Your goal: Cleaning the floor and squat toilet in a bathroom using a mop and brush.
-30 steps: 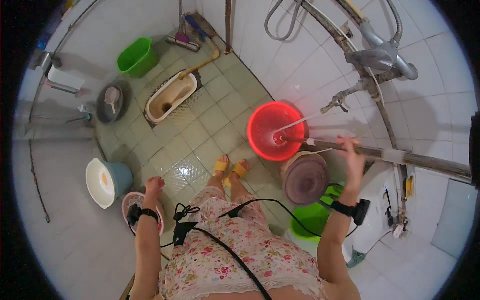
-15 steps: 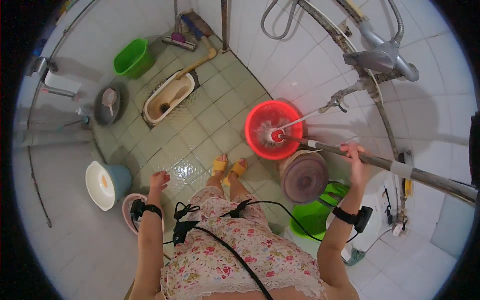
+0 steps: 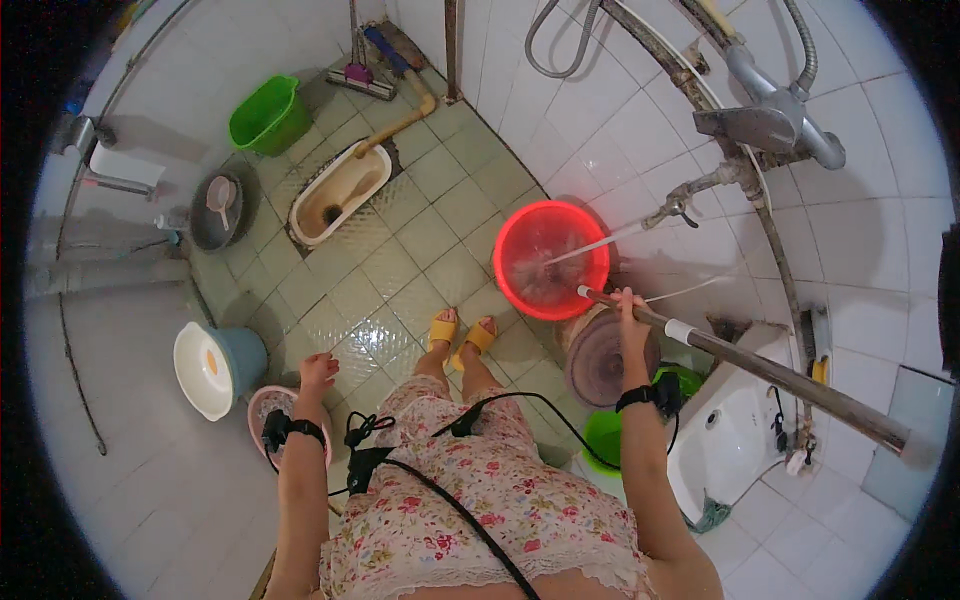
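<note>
red basin [image 3: 552, 260], green bin [image 3: 266, 115], yellow slippers [image 3: 461, 333]

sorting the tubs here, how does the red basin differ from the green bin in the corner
The red basin is round and shallow; the green bin is squarish and deeper. The red basin sits below the wall tap with a stream of water running into it; the green bin stands dry-looking by the far wall. The right hand holds a long pole ending at the red basin. Both look like plastic and stand on the tiled floor.

White-tiled walls [image 3: 600, 150], pale green tiled floor [image 3: 400, 260], white sink [image 3: 730, 440] at right
</note>
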`<state>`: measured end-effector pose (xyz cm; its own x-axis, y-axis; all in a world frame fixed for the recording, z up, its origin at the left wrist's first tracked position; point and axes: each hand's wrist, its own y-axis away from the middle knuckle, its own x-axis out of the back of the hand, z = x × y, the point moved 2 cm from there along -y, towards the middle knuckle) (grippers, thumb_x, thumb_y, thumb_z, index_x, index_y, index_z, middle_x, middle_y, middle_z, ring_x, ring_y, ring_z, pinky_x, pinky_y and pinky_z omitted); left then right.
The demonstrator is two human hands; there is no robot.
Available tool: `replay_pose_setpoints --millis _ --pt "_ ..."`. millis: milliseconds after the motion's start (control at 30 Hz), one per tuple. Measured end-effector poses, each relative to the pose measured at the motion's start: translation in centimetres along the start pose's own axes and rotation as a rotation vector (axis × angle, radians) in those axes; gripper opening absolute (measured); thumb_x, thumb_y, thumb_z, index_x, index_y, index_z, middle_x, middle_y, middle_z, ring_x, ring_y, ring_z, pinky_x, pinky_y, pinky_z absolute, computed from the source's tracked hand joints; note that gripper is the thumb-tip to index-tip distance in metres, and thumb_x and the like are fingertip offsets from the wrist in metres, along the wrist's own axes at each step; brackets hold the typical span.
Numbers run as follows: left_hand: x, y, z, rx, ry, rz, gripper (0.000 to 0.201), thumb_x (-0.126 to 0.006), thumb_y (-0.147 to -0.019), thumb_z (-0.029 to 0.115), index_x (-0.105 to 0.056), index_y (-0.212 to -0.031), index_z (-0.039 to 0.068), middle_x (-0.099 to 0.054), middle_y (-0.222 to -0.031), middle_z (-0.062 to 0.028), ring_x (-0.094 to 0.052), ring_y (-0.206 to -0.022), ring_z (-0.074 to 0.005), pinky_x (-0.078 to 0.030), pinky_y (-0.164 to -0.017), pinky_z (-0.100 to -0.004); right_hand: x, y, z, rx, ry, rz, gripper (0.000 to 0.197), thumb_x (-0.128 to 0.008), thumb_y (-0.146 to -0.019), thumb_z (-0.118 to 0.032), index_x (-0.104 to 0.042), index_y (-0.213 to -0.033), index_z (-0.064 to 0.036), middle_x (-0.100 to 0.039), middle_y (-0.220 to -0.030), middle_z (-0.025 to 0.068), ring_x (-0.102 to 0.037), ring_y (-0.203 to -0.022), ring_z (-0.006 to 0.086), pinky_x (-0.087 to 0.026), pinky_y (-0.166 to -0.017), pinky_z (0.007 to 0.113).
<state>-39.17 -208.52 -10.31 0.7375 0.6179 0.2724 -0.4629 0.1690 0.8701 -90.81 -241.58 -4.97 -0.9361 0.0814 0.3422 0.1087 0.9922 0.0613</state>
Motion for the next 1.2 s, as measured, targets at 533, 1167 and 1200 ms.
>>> replay_pose_setpoints --millis 533,1167,1200 --pt "-1.3 -0.5 1.1 0.004 -0.072 -0.035 0.022 -0.053 -0.075 0.023 -0.052 -0.092 0.009 -0.059 -0.079 -0.0017 -0.056 -0.071 -0.0142 -0.039 -0.059 -0.0319 9.8 4.3 -19.5 0.001 -0.014 -0.04 0.029 -0.051 -0.083 -0.022 -0.046 -0.06 -0.0047 -0.058 -0.072 0.0103 -0.059 -0.079 0.0226 -0.05 -0.062 0.033" --pt "-0.6 0.3 0.3 0.002 -0.101 0.003 0.021 -0.052 -0.076 0.022 -0.052 -0.092 0.008 -0.059 -0.079 -0.0041 -0.056 -0.071 -0.0157 -0.04 -0.06 -0.0345 4.6 2.4 -8.2 -0.127 0.034 0.085 0.03 -0.052 -0.083 -0.027 -0.053 -0.063 -0.0048 -0.057 -0.068 0.0043 -0.052 -0.072 0.0149 -0.042 -0.063 0.026" --pt "-0.5 0.2 0.2 -0.002 -0.076 0.014 0.022 -0.052 -0.076 0.022 -0.052 -0.092 0.008 -0.059 -0.079 -0.0039 -0.056 -0.07 -0.0153 -0.04 -0.06 -0.0338 4.3 2.4 -8.9 -0.087 0.051 0.094 0.031 -0.05 -0.084 -0.025 -0.057 -0.064 -0.0025 -0.056 -0.062 0.0036 -0.048 -0.056 0.0118 -0.04 -0.06 0.023"
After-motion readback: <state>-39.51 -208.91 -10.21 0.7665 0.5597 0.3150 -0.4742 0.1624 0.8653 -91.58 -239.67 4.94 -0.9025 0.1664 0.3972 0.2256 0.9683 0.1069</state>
